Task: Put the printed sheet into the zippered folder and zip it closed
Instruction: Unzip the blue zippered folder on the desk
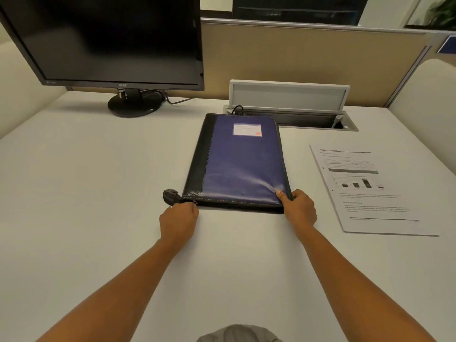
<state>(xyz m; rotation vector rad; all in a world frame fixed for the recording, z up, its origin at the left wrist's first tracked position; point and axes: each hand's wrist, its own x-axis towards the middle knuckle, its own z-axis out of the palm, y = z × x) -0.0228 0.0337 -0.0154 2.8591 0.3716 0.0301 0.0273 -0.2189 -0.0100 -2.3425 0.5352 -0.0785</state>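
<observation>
Gripping: your right hand point(299, 208) clamps the near right corner of the folder point(240, 164), thumb on top of the cover, other fingers curled under or beside the edge.
Left hand: your left hand point(179, 218) sits at the folder's near left corner, fingers closed in a pinch at the zipper pull point(195, 202); whether the pull is actually held you cannot tell, as the fingertips hide it.
Folder: lies flat on the desk point(98, 193), purple cover up, black spine strip along its left side, label point(247, 129) near its far edge.
Zipper: runs along the folder's near edge; how far it is parted cannot be told.
Tab: a black tab point(170, 195) sticks out just left of the folder's near left corner.
Sheet: the sheet point(365, 188) lies flat on the desk, right of the folder and apart from it, printed side up.
Monitor: the monitor point(103, 40) stands beyond the folder, to its left, screen dark.
Cable box: the cable box point(288, 95) is open just behind the folder's far edge.
</observation>
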